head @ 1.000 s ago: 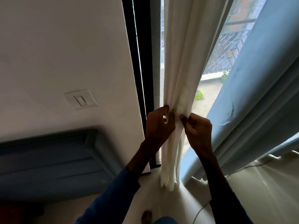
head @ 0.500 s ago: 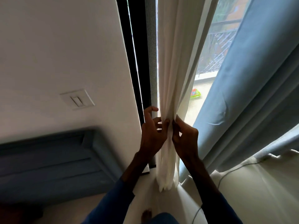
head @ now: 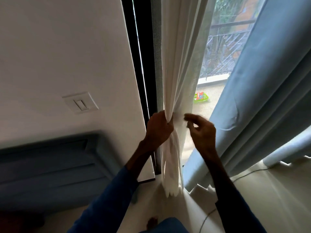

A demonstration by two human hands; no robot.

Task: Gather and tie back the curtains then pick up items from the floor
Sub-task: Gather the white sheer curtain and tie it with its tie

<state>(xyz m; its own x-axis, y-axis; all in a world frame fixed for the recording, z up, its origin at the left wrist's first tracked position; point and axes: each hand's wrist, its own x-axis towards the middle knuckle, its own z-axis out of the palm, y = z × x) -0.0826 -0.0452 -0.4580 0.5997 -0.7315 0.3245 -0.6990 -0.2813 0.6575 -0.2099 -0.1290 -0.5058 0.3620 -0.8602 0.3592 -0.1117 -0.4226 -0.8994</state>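
White sheer curtain bunched into narrow column beside black door frame, hem hanging just above floor. Left hand clenched around gathered folds at mid-height, fabric pinched tight. Right hand just beside bunch, fingers curled and loosely parted, blurred, gripping nothing visible; contact with fabric unclear. Blue curtain hanging on right, lower edge crumpled on floor. Thin cable trailing across floor beneath it. Wall switch on white wall to left, blue furniture below. Green packet outside on balcony, railing behind.
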